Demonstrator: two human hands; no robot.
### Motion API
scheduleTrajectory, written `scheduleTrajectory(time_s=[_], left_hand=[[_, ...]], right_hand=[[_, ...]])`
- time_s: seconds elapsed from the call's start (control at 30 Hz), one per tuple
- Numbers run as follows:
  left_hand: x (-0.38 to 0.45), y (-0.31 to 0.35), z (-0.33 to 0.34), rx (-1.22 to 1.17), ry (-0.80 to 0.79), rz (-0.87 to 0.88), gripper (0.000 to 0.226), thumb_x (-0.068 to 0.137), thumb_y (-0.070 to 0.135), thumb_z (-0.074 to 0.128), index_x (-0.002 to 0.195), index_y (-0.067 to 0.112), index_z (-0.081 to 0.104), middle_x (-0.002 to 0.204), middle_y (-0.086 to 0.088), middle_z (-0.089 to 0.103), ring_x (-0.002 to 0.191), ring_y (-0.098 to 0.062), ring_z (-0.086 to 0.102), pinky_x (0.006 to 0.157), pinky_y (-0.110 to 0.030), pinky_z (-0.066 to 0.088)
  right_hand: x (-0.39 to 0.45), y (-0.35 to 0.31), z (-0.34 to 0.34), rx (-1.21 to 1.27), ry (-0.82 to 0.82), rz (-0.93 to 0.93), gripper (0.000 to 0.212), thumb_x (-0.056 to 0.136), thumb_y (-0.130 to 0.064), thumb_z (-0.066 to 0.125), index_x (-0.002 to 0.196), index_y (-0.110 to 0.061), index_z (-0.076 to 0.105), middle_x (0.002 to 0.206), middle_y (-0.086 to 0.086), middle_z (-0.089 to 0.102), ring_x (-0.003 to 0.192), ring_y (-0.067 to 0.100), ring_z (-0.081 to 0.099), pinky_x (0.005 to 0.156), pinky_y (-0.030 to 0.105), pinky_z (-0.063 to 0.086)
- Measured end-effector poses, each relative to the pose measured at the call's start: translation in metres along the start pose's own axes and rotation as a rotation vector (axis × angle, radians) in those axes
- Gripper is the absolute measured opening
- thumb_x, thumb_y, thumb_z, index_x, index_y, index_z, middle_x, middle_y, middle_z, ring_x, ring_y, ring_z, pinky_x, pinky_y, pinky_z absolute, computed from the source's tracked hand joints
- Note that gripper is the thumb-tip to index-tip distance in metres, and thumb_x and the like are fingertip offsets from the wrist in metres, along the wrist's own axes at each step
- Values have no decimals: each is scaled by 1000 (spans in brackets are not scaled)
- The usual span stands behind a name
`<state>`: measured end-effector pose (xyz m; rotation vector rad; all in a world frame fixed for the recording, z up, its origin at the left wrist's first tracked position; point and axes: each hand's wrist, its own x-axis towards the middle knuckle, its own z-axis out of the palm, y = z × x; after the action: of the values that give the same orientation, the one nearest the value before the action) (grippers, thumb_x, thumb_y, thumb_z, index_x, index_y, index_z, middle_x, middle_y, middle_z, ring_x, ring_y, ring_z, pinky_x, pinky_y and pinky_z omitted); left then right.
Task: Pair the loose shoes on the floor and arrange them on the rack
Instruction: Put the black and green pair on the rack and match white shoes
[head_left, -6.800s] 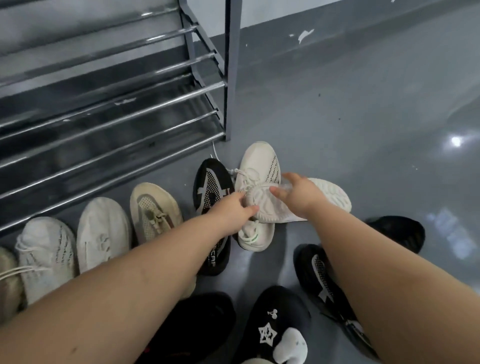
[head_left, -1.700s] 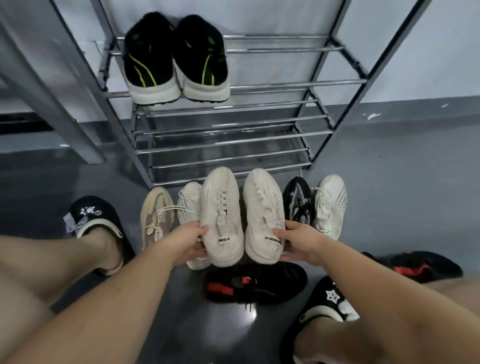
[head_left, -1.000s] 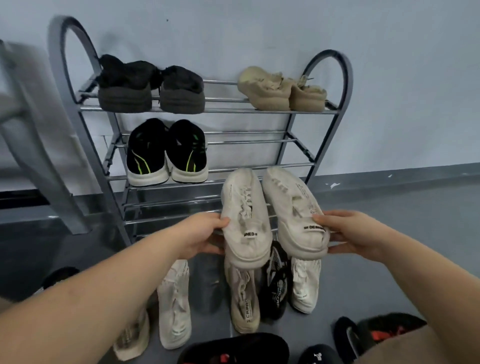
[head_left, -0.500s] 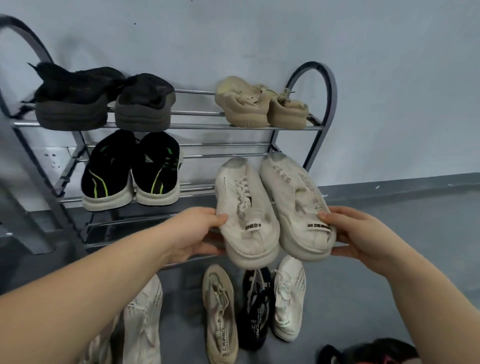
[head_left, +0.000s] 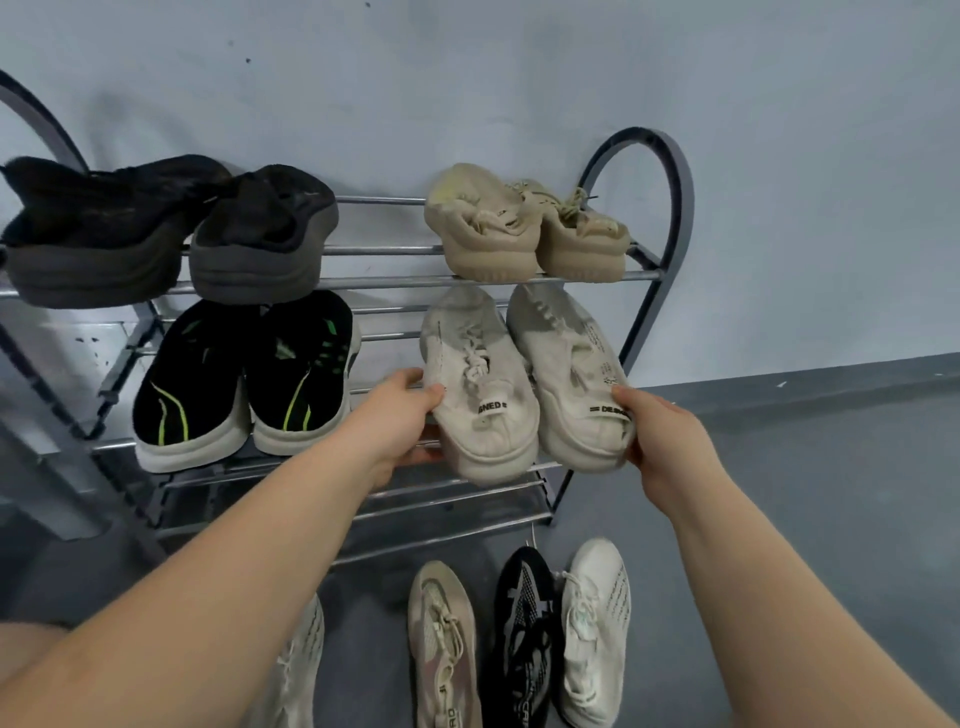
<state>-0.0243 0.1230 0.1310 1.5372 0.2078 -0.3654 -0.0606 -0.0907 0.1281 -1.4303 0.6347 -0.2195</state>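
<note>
Nearest, at six o'clock, four loose shoes (head_left: 519, 644) lie on the floor (head_left: 831, 493), unpaired. Above them, the left hand (head_left: 395, 421) grips the heel side of one white shoe (head_left: 478, 384), thumb on top and fingers curled beneath; the right hand (head_left: 660, 436) holds its mate (head_left: 566, 374) likewise. A second ago this pair hung in front of the rack (head_left: 670, 208); now its toes reach in over the middle shelf at three o'clock, beside the black-green pair (head_left: 244, 374). Placement looks almost finished. Farther, at twelve o'clock, a dark pair (head_left: 166, 228) and a tan pair (head_left: 524, 228) fill the top shelf.
</note>
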Motion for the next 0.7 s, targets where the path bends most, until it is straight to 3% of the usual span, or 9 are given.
scheduleTrajectory(time_s=[0.1, 0.2, 0.27, 0.33, 0.43, 0.5, 0.57, 0.7], left_hand=[[22, 2, 3, 47, 98, 56, 38, 100, 18, 40, 138, 10, 38, 123, -11, 58, 72, -15, 57, 47, -25, 45], [43, 1, 6, 32, 89, 75, 33, 101, 21, 38, 130, 8, 47, 113, -10, 61, 78, -20, 59, 55, -27, 48], [58, 0, 6, 47, 124, 87, 31, 101, 23, 38, 127, 10, 49, 115, -11, 62, 87, -24, 61, 64, -30, 51], [73, -1, 4, 111, 173, 100, 28, 99, 24, 40, 123, 14, 52, 118, -12, 62, 100, -29, 61, 74, -34, 53], [90, -4, 2, 124, 195, 92, 20, 95, 26, 43, 106, 19, 59, 112, -12, 67, 101, -31, 63, 91, -47, 52], [99, -5, 3, 153, 194, 91, 29, 91, 29, 44, 112, 16, 59, 110, -10, 67, 100, -30, 64, 93, -49, 51], [105, -7, 4, 186, 202, 97, 41, 84, 35, 43, 119, 18, 57, 111, -9, 67, 101, -30, 64, 93, -50, 51], [110, -9, 4, 230, 256, 85, 29, 95, 26, 41, 120, 19, 52, 114, -8, 66, 102, -31, 62, 92, -43, 51]], right_hand=[[16, 0, 17, -7, 24, -48, 17, 89, -21, 61, 101, -10, 68, 82, 3, 65, 77, 19, 61, 73, 27, 49], [28, 0, 30, -38, 74, -107, 10, 90, -24, 60, 88, -16, 66, 74, 4, 60, 59, 12, 51, 53, 21, 42], [37, 1, 37, -66, 95, -181, 13, 90, -25, 61, 84, -16, 68, 85, 6, 65, 65, 11, 55, 60, 22, 43], [46, 4, 44, -104, 100, -227, 22, 89, -26, 62, 104, -11, 71, 97, 4, 69, 80, 9, 60, 72, 20, 45], [61, 8, 49, -96, 91, -230, 29, 91, -25, 61, 114, -9, 68, 82, -7, 65, 69, -2, 56, 56, 6, 44], [70, 11, 51, -90, 88, -215, 27, 91, -27, 61, 110, -10, 69, 77, -10, 62, 66, -2, 54, 52, 7, 43], [78, 15, 53, -130, 65, -226, 26, 93, -30, 58, 107, -11, 70, 76, -11, 62, 68, -1, 54, 56, 9, 44], [87, 19, 61, -233, -35, -227, 23, 100, -33, 44, 102, -22, 64, 80, -16, 61, 77, -1, 55, 68, 16, 42]])
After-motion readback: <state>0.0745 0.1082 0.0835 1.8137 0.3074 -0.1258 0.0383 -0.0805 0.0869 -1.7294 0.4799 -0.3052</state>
